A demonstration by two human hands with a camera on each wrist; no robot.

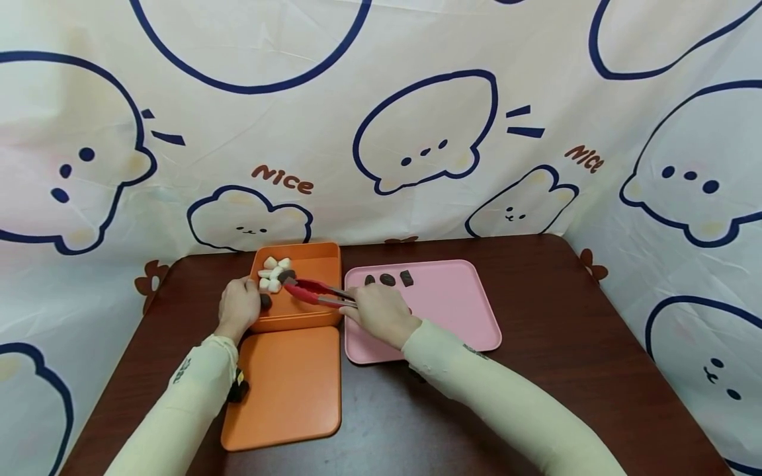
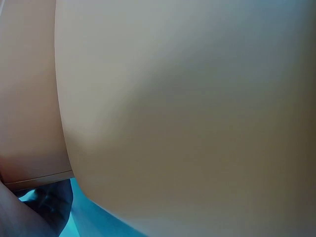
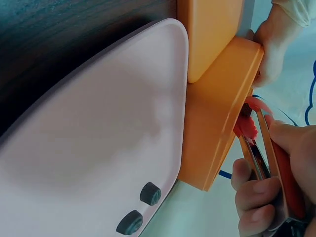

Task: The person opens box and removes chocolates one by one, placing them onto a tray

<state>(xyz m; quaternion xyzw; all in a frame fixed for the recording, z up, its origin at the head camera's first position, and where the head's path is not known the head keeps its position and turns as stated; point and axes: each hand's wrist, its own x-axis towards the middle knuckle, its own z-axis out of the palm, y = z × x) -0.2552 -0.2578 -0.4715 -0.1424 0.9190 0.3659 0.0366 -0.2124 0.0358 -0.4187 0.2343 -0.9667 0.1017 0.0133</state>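
My right hand [image 1: 381, 314] grips a pair of red-tipped tongs [image 1: 306, 291], reaching leftward over the orange box [image 1: 318, 264]. Between the tong tips is a dark brown piece [image 1: 287, 276], close over a cluster of white pieces [image 1: 274, 276] in the box's left part. My left hand [image 1: 237, 305] holds the box's left wall at the rim, beside another dark piece [image 1: 265, 302] in the near left corner. In the right wrist view, the thumb and curled fingers [image 3: 256, 195] clasp the tongs, which reach past the box wall [image 3: 217, 113].
Right of the box lies a pink tray [image 1: 452, 304] with several dark pieces [image 1: 387, 279] along its far edge. A flat orange lid [image 1: 292, 390] rests in front of the box on the dark brown table [image 1: 553, 344]. A printed cloth [image 1: 417, 39] hangs behind and at the sides.
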